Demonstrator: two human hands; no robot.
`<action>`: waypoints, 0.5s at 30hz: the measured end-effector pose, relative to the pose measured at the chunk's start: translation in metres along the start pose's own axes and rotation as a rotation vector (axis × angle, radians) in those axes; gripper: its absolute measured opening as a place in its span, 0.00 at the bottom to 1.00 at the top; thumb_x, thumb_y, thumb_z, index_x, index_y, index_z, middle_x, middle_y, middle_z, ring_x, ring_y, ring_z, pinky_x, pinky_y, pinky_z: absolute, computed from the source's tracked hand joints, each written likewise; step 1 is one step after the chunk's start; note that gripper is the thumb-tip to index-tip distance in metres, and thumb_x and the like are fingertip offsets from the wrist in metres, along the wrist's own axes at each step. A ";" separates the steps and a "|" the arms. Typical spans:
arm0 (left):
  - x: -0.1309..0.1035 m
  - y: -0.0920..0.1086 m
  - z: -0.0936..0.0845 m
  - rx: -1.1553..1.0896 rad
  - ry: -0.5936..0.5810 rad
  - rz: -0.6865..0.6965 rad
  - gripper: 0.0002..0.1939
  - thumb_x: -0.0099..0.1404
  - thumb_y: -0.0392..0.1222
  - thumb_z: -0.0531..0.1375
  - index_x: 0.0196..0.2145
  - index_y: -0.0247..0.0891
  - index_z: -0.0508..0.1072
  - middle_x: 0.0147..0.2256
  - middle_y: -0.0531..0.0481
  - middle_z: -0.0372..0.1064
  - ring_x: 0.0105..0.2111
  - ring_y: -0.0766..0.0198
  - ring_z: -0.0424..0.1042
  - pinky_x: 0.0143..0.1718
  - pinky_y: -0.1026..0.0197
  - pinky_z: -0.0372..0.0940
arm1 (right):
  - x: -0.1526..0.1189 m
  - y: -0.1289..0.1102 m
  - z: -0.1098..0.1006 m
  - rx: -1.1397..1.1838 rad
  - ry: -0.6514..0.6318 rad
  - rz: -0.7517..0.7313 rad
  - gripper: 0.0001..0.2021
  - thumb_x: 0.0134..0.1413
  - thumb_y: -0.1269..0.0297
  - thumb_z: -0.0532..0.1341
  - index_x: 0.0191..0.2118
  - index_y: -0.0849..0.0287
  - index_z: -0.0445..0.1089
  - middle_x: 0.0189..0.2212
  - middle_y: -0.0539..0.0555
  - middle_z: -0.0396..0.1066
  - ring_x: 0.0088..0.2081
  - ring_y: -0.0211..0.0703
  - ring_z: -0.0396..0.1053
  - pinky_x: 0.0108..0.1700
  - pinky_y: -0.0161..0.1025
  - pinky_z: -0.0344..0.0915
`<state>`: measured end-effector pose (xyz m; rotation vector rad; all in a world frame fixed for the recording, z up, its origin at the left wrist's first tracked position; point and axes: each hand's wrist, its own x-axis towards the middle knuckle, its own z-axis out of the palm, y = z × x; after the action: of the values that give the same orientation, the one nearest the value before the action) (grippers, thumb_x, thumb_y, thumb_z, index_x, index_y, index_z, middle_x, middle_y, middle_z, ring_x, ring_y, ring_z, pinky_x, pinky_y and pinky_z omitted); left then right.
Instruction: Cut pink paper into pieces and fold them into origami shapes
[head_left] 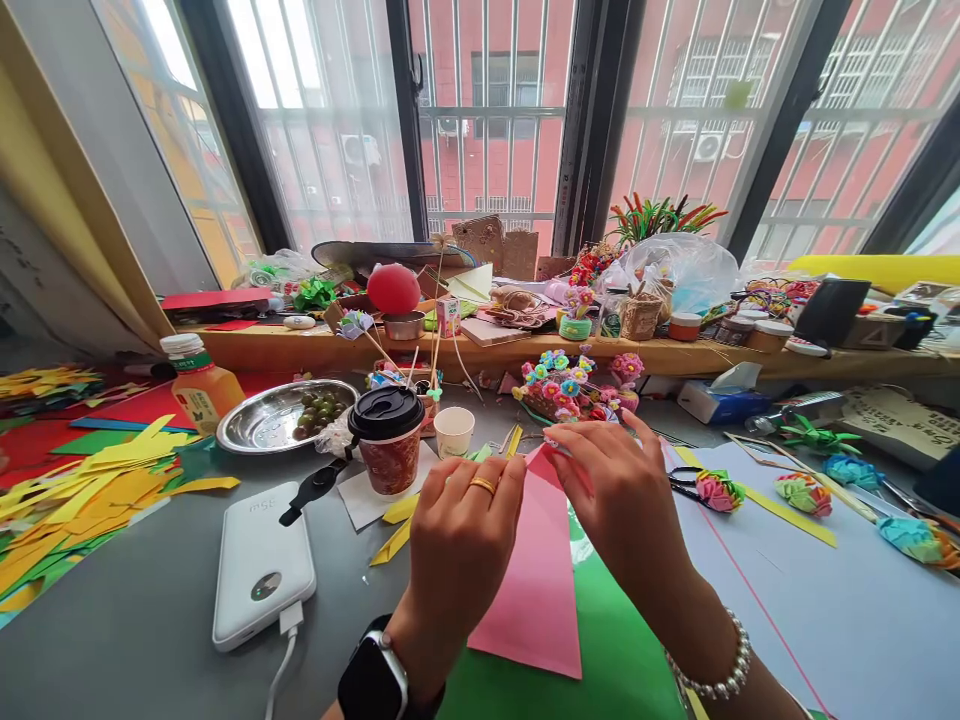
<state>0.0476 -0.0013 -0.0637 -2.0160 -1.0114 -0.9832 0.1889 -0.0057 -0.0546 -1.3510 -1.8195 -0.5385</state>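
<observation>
A sheet of pink paper (529,600) lies lengthwise in front of me on a green sheet (622,630). My left hand (465,520), with a ring and a watch on the wrist, has its fingers curled together over the paper's upper left edge; the fingertips are partly hidden. At the far end, my right hand (619,485) pinches the raised pink corner between thumb and fingers. A beaded bracelet circles that wrist.
Left of my hands are a white power bank (266,570), a lidded coffee cup (386,440), a paper cup (454,432) and a metal plate (259,415) with green fruit. Folded paper flowers (720,490) lie right on a white sheet (757,580). Yellow strips (127,490) pile at left.
</observation>
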 end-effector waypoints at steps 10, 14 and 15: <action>0.034 0.002 -0.014 -0.060 -0.112 -0.116 0.10 0.58 0.37 0.52 0.23 0.40 0.71 0.18 0.53 0.67 0.23 0.63 0.66 0.37 0.56 0.59 | 0.002 0.008 -0.010 0.143 0.032 -0.012 0.08 0.52 0.65 0.52 0.33 0.58 0.68 0.29 0.52 0.73 0.32 0.42 0.68 0.45 0.44 0.54; 0.047 0.005 -0.024 -0.079 -0.129 -0.157 0.09 0.57 0.36 0.53 0.25 0.40 0.72 0.20 0.53 0.68 0.23 0.63 0.67 0.38 0.57 0.59 | 0.004 0.011 -0.019 0.144 0.000 0.011 0.09 0.52 0.66 0.52 0.35 0.60 0.68 0.30 0.54 0.73 0.33 0.45 0.67 0.41 0.45 0.57; 0.048 0.007 -0.026 -0.089 -0.151 -0.159 0.09 0.56 0.35 0.53 0.25 0.40 0.72 0.20 0.53 0.68 0.23 0.63 0.66 0.39 0.56 0.59 | 0.004 0.011 -0.021 0.144 -0.001 0.019 0.09 0.52 0.68 0.52 0.34 0.61 0.68 0.29 0.54 0.72 0.33 0.45 0.67 0.40 0.44 0.58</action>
<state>0.0652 -0.0091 -0.0116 -2.1349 -1.2453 -0.9843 0.2060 -0.0145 -0.0403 -1.2699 -1.8089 -0.3893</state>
